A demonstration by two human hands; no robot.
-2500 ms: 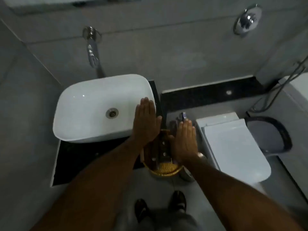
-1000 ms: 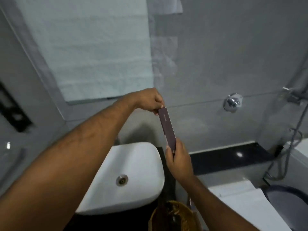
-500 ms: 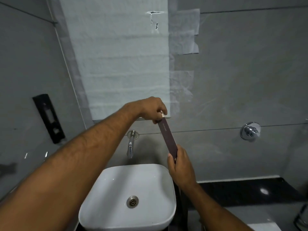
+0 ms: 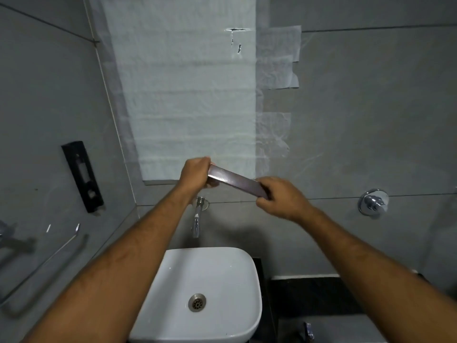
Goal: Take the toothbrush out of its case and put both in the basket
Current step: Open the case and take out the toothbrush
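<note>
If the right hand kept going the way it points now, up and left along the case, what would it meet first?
Most likely the left hand, gripping the far end of the case that the right hand holds. Nothing else shows between them; depth unclear.

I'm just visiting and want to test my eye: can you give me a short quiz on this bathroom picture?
1. True or false: the case is held by both hands.
2. What lies straight below the tap? A) sink B) towel C) bucket
3. Is the toothbrush visible?

Key
1. True: the left hand grips one end, the right hand the other.
2. A, the sink.
3. No, only the closed case shows.
</note>
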